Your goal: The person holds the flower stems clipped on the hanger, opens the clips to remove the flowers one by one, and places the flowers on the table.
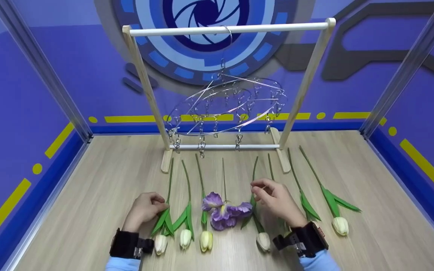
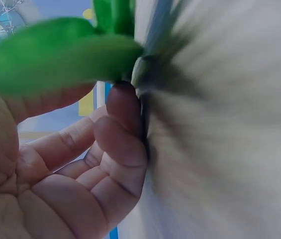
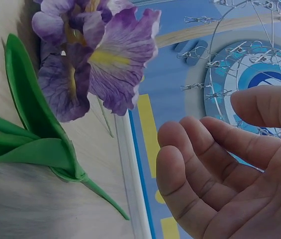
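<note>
My left hand (image 1: 144, 209) pinches the leftmost white tulip (image 1: 160, 244) where its leaves meet the stem. In the left wrist view the tulip's green leaf (image 2: 60, 57) lies across the thumb, and the fingertips sit low against the tabletop. My right hand (image 1: 278, 199) hovers over another white tulip (image 1: 263, 241), fingers loosely bent, with nothing between them in the right wrist view. A purple iris (image 1: 226, 214) lies between the hands. Left of it are a pale yellow tulip (image 1: 206, 241) and a white tulip (image 1: 185, 239).
Behind the flowers stands a wooden rack (image 1: 232, 28), a round metal clip hanger (image 1: 224, 107) hanging tilted from its bar. Farther right lie a white tulip (image 1: 340, 226) and a green-leaved stem (image 1: 309, 207), its bloom hidden behind the right wrist. Printed walls enclose the wooden tabletop (image 1: 386, 226).
</note>
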A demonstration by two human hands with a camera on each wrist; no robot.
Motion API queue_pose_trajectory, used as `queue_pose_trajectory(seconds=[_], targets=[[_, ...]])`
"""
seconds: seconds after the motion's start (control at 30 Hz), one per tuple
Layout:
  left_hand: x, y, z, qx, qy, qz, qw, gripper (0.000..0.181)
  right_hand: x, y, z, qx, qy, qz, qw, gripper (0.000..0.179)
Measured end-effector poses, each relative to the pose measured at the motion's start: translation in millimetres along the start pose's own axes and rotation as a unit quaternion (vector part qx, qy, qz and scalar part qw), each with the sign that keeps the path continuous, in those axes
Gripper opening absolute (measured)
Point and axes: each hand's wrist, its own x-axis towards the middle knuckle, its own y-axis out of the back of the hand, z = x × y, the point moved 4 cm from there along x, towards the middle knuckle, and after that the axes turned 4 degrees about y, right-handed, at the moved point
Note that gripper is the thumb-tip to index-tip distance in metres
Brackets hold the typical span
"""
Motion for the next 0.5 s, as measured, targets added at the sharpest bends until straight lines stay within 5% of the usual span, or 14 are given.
queue_pose_trajectory(seconds=[0.27,0.5], targets=[[-6.6,4.6,3.8,-0.009,-0.015,-0.022,0.9996,0.018,1.3,4.9,1.2,-0.008,0.004,0.003,1.0000,0.025],[-17.5,10.2,21.6,0.050,-0.073,-0.004,0.9961,0.020,-1.9,14.1,6.0,-0.017,-0.006,0.019,0.9997,0.025]])
